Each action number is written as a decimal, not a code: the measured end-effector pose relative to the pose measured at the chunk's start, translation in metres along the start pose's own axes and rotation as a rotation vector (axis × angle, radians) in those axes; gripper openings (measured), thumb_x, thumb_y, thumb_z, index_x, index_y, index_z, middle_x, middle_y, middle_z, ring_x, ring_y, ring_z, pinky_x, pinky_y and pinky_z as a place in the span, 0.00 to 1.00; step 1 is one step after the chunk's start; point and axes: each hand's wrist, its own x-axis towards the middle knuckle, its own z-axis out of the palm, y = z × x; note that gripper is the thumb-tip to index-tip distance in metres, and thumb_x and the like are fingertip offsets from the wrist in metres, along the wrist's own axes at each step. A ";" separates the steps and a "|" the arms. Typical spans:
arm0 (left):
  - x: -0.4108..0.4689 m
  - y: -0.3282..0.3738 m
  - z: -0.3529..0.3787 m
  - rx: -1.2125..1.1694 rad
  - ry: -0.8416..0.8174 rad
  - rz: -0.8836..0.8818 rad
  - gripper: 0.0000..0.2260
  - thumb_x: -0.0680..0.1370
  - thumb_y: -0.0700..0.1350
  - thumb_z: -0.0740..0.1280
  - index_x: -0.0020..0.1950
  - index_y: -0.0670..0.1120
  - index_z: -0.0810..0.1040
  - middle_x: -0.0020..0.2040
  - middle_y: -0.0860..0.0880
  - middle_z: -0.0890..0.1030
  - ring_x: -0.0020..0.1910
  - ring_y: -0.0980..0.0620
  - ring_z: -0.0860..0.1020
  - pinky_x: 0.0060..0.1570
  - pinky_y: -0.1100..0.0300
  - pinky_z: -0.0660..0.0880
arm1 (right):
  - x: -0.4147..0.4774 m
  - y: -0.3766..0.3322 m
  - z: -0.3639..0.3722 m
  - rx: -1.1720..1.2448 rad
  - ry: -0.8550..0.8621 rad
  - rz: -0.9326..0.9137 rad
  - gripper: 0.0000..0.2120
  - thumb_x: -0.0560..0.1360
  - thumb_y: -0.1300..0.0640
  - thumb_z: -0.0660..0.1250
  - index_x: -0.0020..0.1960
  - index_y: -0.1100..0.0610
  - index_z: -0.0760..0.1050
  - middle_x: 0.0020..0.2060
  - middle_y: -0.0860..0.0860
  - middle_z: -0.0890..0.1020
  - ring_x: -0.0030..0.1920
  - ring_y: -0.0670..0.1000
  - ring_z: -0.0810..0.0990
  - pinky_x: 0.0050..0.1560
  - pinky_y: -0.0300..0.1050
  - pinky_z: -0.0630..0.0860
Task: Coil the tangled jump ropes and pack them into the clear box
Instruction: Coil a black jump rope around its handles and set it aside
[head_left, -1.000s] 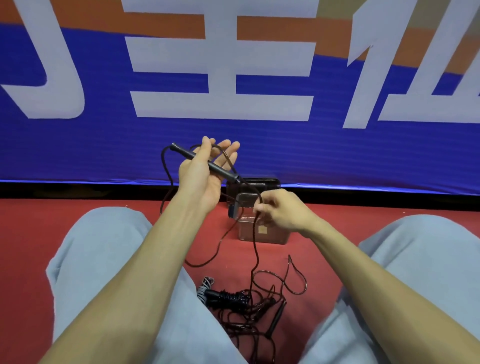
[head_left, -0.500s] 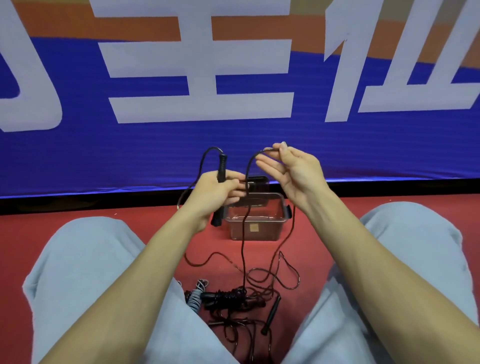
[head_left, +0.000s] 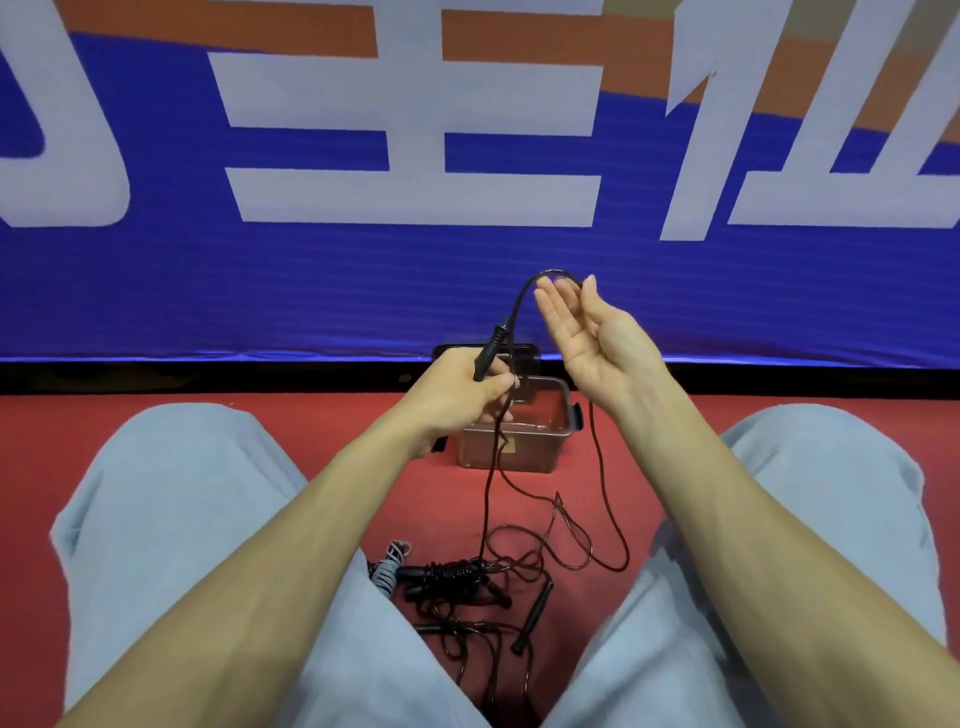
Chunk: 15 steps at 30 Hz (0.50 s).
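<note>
The left hand, just left of frame centre, curls its fingers and thumb round the lower part of a black handle, which tilts up and to the right. From the handle's top the thin dark cord arcs up and lies over the fingertips of the right hand, held palm-up with straight, relaxed fingers that grasp nothing. The cord then drops behind the right wrist to the floor. A second strand hangs straight down from the left hand.

Directly behind the hands the clear box stands open on the red floor, its far edge close to the black strip under the blue banner. Red floor shows on both sides of the box and between it and the tangled pile at lower centre. That pile lies hemmed between the person's pale-trousered legs, with a grey rope at its left edge and a loose handle at its right.
</note>
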 end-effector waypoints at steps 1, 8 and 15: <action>0.000 0.001 0.000 -0.038 0.018 -0.013 0.08 0.82 0.40 0.63 0.44 0.44 0.77 0.39 0.46 0.79 0.39 0.48 0.84 0.45 0.55 0.81 | 0.001 -0.001 -0.002 -0.059 0.011 -0.004 0.10 0.81 0.60 0.61 0.52 0.68 0.74 0.38 0.58 0.84 0.41 0.56 0.86 0.45 0.49 0.83; 0.002 0.019 -0.013 -0.565 0.227 -0.005 0.10 0.83 0.40 0.61 0.43 0.43 0.76 0.40 0.45 0.79 0.45 0.47 0.84 0.48 0.55 0.81 | 0.006 0.023 -0.017 -1.132 -0.029 0.017 0.11 0.77 0.71 0.57 0.55 0.65 0.75 0.54 0.64 0.82 0.48 0.58 0.83 0.52 0.51 0.80; -0.002 0.033 -0.036 -1.090 0.336 0.078 0.12 0.84 0.38 0.59 0.41 0.40 0.72 0.29 0.49 0.80 0.43 0.47 0.85 0.56 0.52 0.80 | 0.002 0.048 -0.028 -1.726 -0.530 0.283 0.09 0.77 0.69 0.63 0.54 0.61 0.78 0.42 0.47 0.79 0.37 0.38 0.75 0.42 0.31 0.74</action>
